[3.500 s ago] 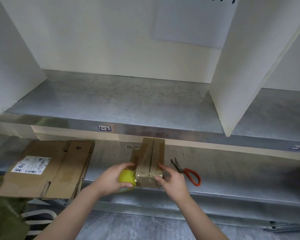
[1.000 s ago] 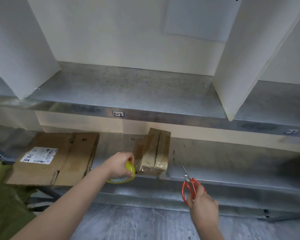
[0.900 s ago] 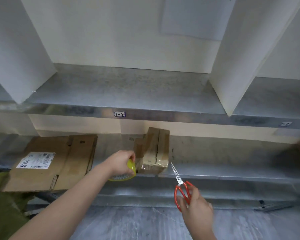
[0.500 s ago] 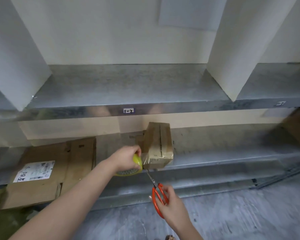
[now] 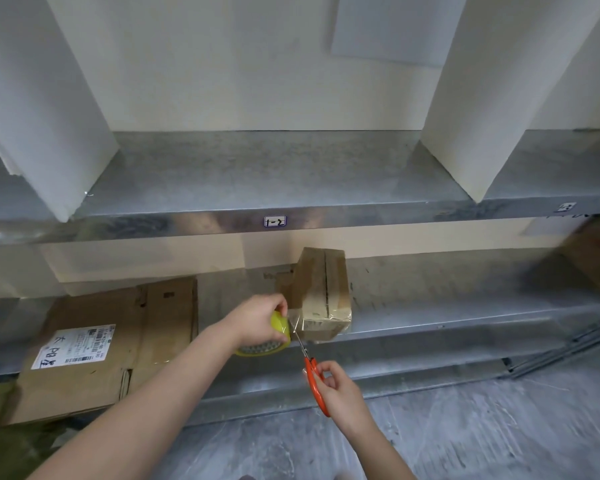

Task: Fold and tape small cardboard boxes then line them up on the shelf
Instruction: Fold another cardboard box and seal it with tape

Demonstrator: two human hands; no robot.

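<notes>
A small brown cardboard box (image 5: 323, 289) stands on the lower metal shelf (image 5: 430, 317), its near end wrapped in clear tape. My left hand (image 5: 257, 317) grips a yellow tape roll (image 5: 278, 336) just left of the box, with a strip of clear tape stretched from roll to box. My right hand (image 5: 333, 386) holds orange-handled scissors (image 5: 310, 368) below the box. Their blades point up at the stretched tape between roll and box.
A stack of flattened cardboard (image 5: 111, 344) with a white label lies on the lower shelf at the left. The upper metal shelf (image 5: 257, 174), tagged 1-2, sits between two white dividers. Another brown box (image 5: 596, 258) is blurred at the far right.
My right hand left the box, picked the scissors up from the shelf and brought them left under the box, blades now at the tape. My left hand kept hold of the roll.
</notes>
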